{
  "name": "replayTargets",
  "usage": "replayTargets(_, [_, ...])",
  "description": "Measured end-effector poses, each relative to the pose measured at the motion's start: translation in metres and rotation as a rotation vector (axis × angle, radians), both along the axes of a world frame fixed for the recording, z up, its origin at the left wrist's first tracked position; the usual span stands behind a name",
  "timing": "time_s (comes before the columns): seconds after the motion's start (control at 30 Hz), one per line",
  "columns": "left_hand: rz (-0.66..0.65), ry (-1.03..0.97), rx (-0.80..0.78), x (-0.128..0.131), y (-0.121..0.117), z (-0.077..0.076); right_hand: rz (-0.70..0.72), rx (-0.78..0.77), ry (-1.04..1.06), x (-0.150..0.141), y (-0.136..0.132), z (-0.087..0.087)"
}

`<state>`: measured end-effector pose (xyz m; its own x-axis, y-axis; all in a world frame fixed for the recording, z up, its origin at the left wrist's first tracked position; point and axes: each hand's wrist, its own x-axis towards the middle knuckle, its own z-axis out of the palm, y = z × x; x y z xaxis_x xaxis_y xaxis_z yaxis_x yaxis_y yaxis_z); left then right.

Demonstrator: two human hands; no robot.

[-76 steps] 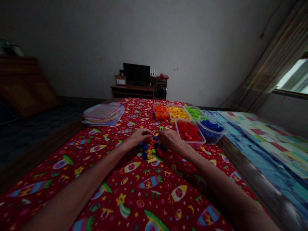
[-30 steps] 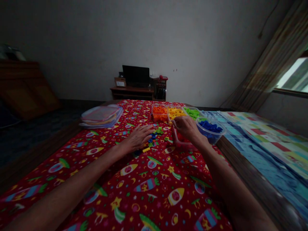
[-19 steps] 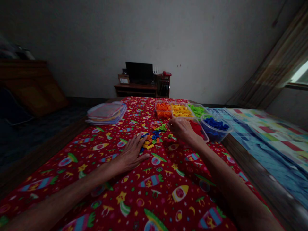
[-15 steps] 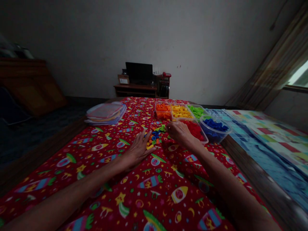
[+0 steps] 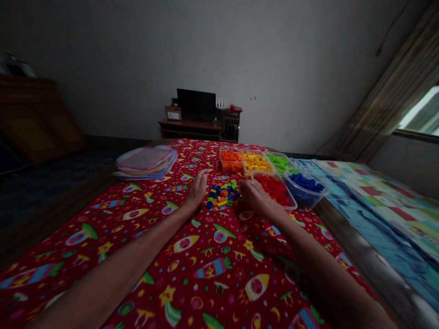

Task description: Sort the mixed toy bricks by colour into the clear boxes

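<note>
A small heap of mixed-colour plastic blocks [image 5: 222, 195] lies on the red rocket-print cloth [image 5: 212, 256], flanked by the flat, spread left hand [image 5: 197, 191] and loosely curled right hand [image 5: 252, 196]; clear tubs of red blocks [image 5: 274, 188] and blue blocks [image 5: 305, 185] stand just right

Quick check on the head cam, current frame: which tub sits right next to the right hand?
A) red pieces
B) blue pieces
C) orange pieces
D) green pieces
A: the right hand rests on the cloth beside the small mixed pile, and the tub of red pieces is directly at its right; the orange tub, green tub and blue tub all lie farther off.
</note>
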<state>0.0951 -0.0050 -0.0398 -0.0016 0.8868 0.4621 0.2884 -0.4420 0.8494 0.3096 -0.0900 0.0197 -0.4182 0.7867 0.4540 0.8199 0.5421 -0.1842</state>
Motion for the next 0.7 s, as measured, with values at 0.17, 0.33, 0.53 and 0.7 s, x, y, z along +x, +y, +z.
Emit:
replayTargets(0.17, [0.054, -0.229, -0.101, -0.009, 0.004, -0.006, -0.067, -0.104, -0.130, -0.011, 0.021, 0.015])
replayTargets(0.33, [0.016, -0.159, -0.139, -0.006, 0.000, -0.002, -0.162, -0.291, -0.389, -0.029, 0.063, 0.033])
replayTargets(0.53, [0.021, -0.137, -0.178, -0.005, -0.003, 0.003, -0.122, -0.468, -0.434, -0.032, 0.090, 0.029])
replayTargets(0.7, [0.031, -0.090, -0.187, -0.004, -0.004, 0.004, -0.084, -0.460, -0.304, -0.025, 0.077, 0.034])
